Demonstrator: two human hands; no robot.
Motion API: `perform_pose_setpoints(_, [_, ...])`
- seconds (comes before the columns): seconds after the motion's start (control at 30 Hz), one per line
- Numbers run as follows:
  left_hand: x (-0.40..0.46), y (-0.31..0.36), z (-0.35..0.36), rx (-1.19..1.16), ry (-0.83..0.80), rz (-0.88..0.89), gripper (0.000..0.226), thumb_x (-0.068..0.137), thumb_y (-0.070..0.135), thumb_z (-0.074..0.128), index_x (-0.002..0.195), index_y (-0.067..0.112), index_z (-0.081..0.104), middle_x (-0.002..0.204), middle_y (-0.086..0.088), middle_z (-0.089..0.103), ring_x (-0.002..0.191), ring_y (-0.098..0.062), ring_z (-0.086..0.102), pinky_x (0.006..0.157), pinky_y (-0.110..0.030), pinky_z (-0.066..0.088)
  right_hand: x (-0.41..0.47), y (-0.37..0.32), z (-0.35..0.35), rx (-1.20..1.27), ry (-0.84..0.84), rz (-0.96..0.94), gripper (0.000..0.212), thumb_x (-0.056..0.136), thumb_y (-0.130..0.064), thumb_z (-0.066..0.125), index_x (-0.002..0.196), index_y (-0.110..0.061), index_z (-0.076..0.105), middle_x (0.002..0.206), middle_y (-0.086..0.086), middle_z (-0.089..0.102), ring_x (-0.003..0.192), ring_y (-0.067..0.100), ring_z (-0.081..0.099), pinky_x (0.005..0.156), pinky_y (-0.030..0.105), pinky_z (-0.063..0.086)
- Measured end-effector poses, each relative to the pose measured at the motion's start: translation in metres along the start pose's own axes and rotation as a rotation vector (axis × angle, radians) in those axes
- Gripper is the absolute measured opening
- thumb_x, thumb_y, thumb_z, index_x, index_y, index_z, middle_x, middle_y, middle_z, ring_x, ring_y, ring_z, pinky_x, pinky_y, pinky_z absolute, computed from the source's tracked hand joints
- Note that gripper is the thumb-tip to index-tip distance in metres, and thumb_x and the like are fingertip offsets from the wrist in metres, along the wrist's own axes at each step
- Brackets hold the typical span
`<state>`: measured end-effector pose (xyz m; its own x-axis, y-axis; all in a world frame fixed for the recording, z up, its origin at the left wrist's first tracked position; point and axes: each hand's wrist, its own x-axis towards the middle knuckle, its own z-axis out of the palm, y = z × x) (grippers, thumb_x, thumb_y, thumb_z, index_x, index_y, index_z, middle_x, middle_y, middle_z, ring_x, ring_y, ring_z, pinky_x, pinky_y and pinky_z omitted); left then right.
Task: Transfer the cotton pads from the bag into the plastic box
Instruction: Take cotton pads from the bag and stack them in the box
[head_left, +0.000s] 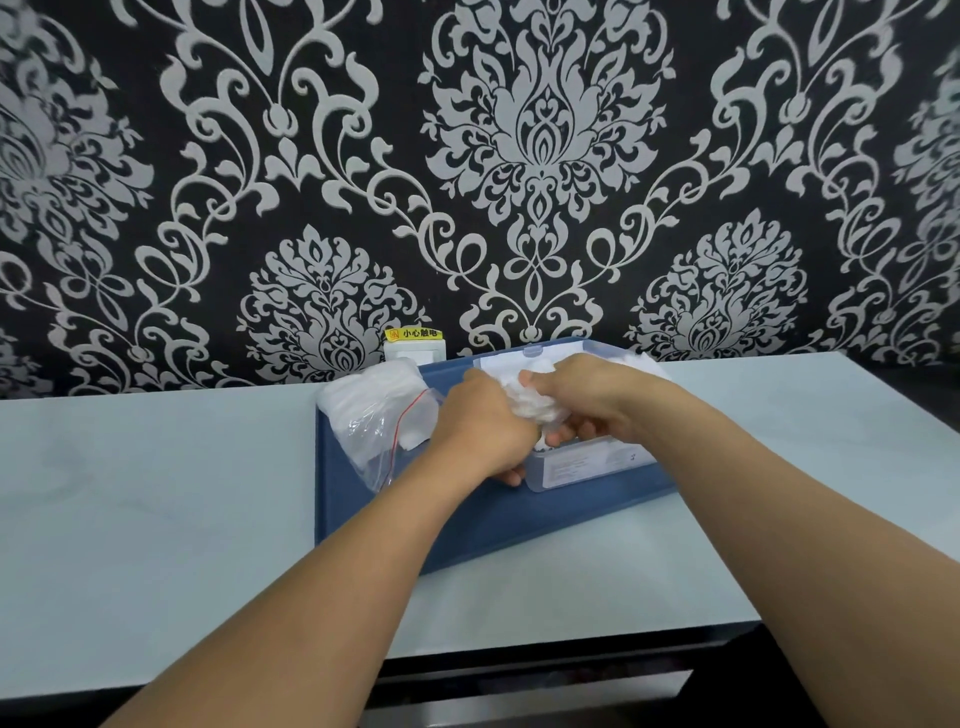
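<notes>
Over the plastic box (587, 465), on the blue tray (467, 525), I've got both hands working one white bundle of cotton pads (535, 402). My left hand (483, 426) is curled on its near side, knuckles up, fingertips tucked under by the box's front left corner. My right hand (582, 400) comes in from the other side, fingers wrapped round the same bundle, thumb on top. So both are clamped on the pads, squeezing them together — I reckon that's to keep the loose stack from fanning out as it goes down into the box.

The box sits at the middle of the tray, its clear lid (530, 358) standing open behind my hands, which keeps the mouth free. More white pads show at the back right, just past my right wrist. The bag (379, 421) lies to the left on the tray, crumpled, red zip line showing, pads left inside. It's close by, so the reach back is short.

Both forearms stretch straight out over the pale table (156, 493), converging at the box.
</notes>
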<state>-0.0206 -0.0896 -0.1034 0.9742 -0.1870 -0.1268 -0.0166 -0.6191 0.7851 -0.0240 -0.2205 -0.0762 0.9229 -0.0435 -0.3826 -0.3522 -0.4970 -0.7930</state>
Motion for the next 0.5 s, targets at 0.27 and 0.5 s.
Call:
perform_pose_setpoints(0.27, [-0.009, 0.003, 0.007, 0.141, 0.037, 0.037, 0.046, 0.078, 0.011, 0.068, 0.115, 0.009, 0.042, 0.096, -0.012, 0.066, 0.068, -0.033, 0.074, 0.057, -0.046, 0.063, 0.008, 0.003, 0.012, -0.536, 0.329, -0.114, 0.031, 0.087, -0.037, 0.067, 0.073, -0.012, 0.056, 0.056, 0.002, 0.065, 0.053, 0.018, 0.066, 0.056, 0.026, 0.05])
perform_pose_setpoints(0.5, [-0.018, 0.005, 0.006, 0.332, 0.059, 0.164, 0.03, 0.082, 0.025, 0.066, 0.105, 0.011, 0.052, 0.098, -0.013, 0.067, 0.082, -0.035, 0.069, 0.07, -0.043, 0.06, 0.002, -0.001, 0.017, -0.507, 0.262, -0.138, 0.027, 0.089, -0.026, 0.06, 0.069, -0.014, 0.044, 0.068, 0.002, 0.054, 0.069, 0.023, 0.057, 0.055, 0.026, 0.041])
